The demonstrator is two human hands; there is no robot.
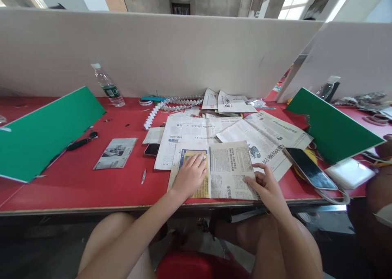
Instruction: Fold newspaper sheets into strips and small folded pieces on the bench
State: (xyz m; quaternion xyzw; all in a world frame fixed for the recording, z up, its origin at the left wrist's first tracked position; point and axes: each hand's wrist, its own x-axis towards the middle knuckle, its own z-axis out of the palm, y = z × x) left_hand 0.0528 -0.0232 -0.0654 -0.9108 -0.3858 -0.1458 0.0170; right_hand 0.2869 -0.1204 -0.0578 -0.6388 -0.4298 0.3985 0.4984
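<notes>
A folded newspaper sheet (230, 164) lies at the table's front edge, its left part printed in yellow and blue. My left hand (191, 173) rests flat on that left part, fingers stretched out together. At the sheet's right edge, my right hand (263, 183) has thumb and curled fingers closed on the paper; some of its fingertips are hidden. Under and behind the sheet are more newspapers (186, 128), and others (288, 132) fan out to the right.
Green panels stand left (55, 128) and right (330, 124). A water bottle (108, 87), a folded paper chain (153, 115), a small folded newspaper piece (115, 153) and a phone (310, 169) lie or stand around. A white power bank (350, 173) is at right. A pale partition (153, 54) closes the back.
</notes>
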